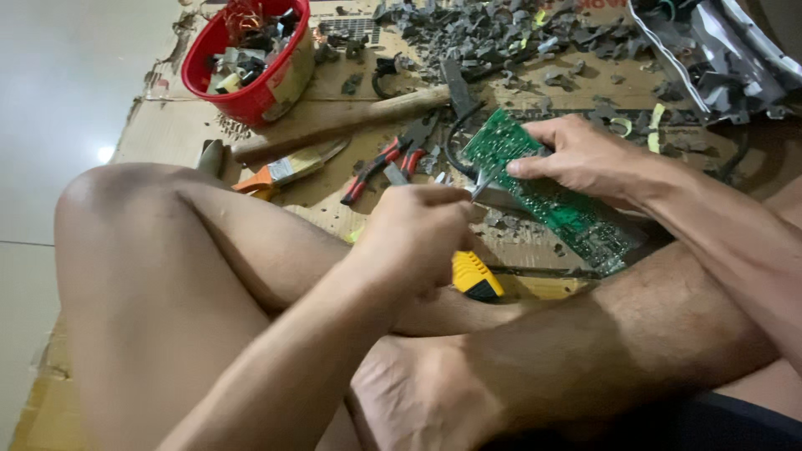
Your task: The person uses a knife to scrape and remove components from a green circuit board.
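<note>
A green circuit board (pixel 568 213) lies tilted over my crossed legs and the cardboard. My right hand (pixel 585 154) grips its upper edge, thumb pressed on the face. My left hand (pixel 413 234) is closed around a screwdriver with a yellow and black handle (pixel 476 276). Its metal tip touches the board's near end, just below my right thumb. A black cable (pixel 455 134) loops from the board's top corner.
Cardboard sheet (pixel 167 125) covers the floor. On it are a red bowl (pixel 251 100) of scrap parts, a wooden-handled hammer (pixel 334 121), red-handled pliers (pixel 380 163), an orange-handled tool (pixel 280 171), a heap of grey broken bits (pixel 501 33) and a plastic bag (pixel 710 50).
</note>
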